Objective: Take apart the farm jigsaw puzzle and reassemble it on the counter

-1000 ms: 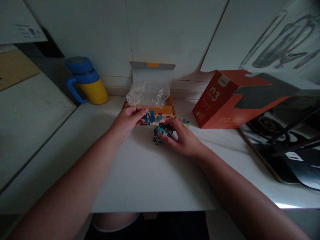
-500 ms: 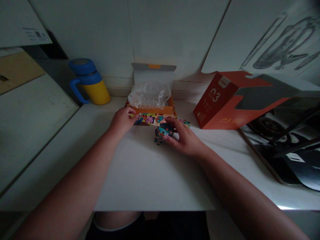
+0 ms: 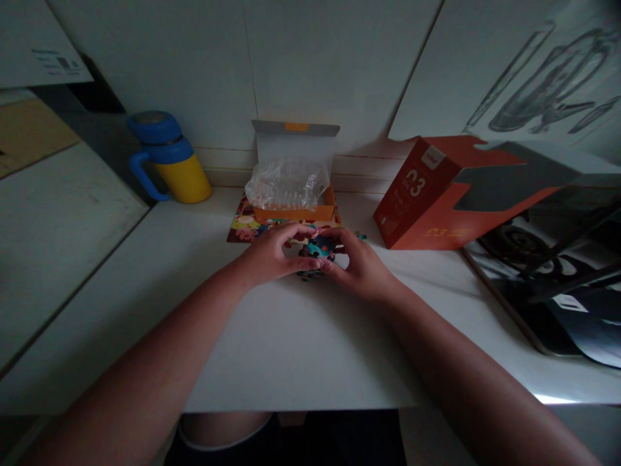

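Note:
A small pile of colourful jigsaw pieces point(image 3: 317, 248) lies on the white table, just in front of an open orange box point(image 3: 295, 212) with a crumpled plastic bag point(image 3: 287, 182) in it. My left hand point(image 3: 274, 254) and my right hand point(image 3: 358, 264) meet over the pile, fingers curled and pinching at the pieces from both sides. A row of joined puzzle pieces point(image 3: 245, 228) lies flat to the left of the box front. Which single piece each hand grips is hidden by the fingers.
A yellow mug with a blue lid and handle point(image 3: 167, 160) stands at the back left by the wall. A larger orange carton point(image 3: 436, 194) lies on its side at the right. Dark printed sheets point(image 3: 557, 278) cover the table's right end. The table's front edge point(image 3: 291, 409) is near me.
My left hand set the blue piece down by the box, then moved right to join my right hand on the pile. The right hand has barely moved.

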Motion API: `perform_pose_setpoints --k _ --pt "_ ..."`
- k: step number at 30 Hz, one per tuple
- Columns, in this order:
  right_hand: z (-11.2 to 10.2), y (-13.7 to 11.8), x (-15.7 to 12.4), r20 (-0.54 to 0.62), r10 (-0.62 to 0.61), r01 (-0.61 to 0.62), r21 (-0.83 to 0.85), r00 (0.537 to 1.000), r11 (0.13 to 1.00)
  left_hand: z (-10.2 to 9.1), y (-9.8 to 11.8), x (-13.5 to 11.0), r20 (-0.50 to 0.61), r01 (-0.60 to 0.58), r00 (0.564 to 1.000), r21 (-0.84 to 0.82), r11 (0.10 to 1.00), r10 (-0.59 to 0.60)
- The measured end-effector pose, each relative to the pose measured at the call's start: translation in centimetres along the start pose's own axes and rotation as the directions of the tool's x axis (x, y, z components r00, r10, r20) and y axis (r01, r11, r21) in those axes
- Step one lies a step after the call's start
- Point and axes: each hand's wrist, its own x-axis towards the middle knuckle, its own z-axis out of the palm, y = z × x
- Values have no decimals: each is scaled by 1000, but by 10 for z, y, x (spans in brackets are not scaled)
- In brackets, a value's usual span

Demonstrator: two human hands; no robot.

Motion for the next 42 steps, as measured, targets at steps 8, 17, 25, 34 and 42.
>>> perform_pose_setpoints --k 8,17,25,34,42 --pt "-34 6 6 -336 118 -183 -168 934 969 7 -2 1 0 14 1000 42 999 -14" --pt "-80 38 -8 -190 355 -380 -696 915 609 6 -2 1 -19 -54 998 54 997 55" --pt "-83 46 -24 -47 506 -319 -825 861 466 5 -2 0 -11 -46 999 40 998 46" --pt "-54 0 -1 -61 248 -253 -360 967 898 6 -2 0 -45 -40 998 24 999 41" --pt "-23 -5 1 -92 242 -249 -71 966 966 6 4 0 -80 -81 993 49 996 85"
